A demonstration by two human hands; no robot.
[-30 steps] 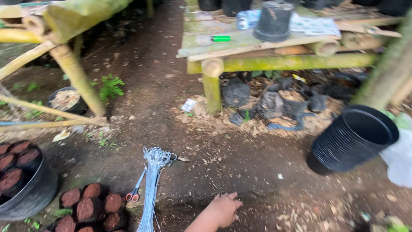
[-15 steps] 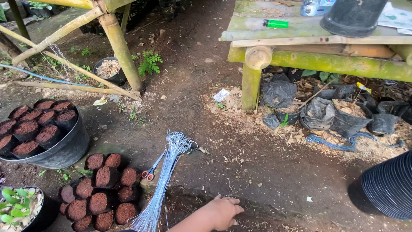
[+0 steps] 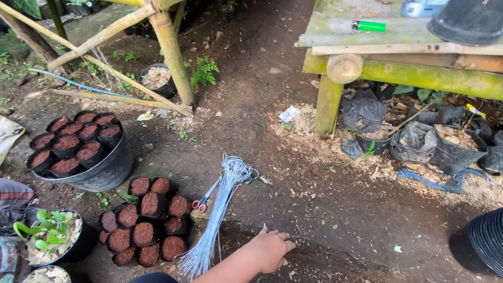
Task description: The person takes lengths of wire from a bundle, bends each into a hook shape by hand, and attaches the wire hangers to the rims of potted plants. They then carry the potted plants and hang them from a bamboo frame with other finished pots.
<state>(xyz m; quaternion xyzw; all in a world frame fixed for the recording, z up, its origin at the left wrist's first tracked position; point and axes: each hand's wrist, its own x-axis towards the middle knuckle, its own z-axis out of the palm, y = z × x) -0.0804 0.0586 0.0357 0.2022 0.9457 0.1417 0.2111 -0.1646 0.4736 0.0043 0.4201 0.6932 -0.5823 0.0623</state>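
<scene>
Down near the bottom edge, one hand (image 3: 270,250) rests palm-down on the bare dirt ground (image 3: 314,209), fingers curled loosely and gripping nothing; from this view I cannot tell whether it is the left or the right, and no second hand shows. Just to its left lies a bundle of thin grey wires (image 3: 217,217), fanned at the near end and looped at the far end, close to the hand but not touching it. Small scissors with orange handles (image 3: 203,199) lie against the bundle's left side. Further left sits a cluster of round brown soil plugs (image 3: 144,225) on the ground, and beyond it a black tub (image 3: 99,170) filled with more of them. On the far right stands a bamboo surface (image 3: 408,73) carrying a green marker (image 3: 369,25).
</scene>
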